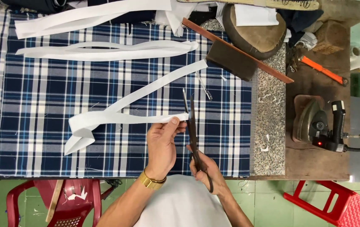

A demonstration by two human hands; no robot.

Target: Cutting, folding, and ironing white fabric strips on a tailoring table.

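A dark red plastic chair (68,201) is seen at lower left on green floor tiles (268,201). The blue-and-white plaid cloth (41,105) covers the tabletop (314,159). A long white fabric strip (121,117) is pinched by the left hand (162,143) at centre; dark metal scissors (192,126), blades parted, are gripped by the right hand (207,170). A dark electric iron (318,124) rests at right.

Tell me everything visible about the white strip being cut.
The white fabric strip is long, flat and narrow, like stiff cloth. It lies on the blue plaid cloth, folded back on itself at its left end, with one length running diagonally up to the right. The left hand pinches its right end between thumb and fingers, lifting it slightly. The open blades of the dark scissors, held in the right hand, straddle that end.
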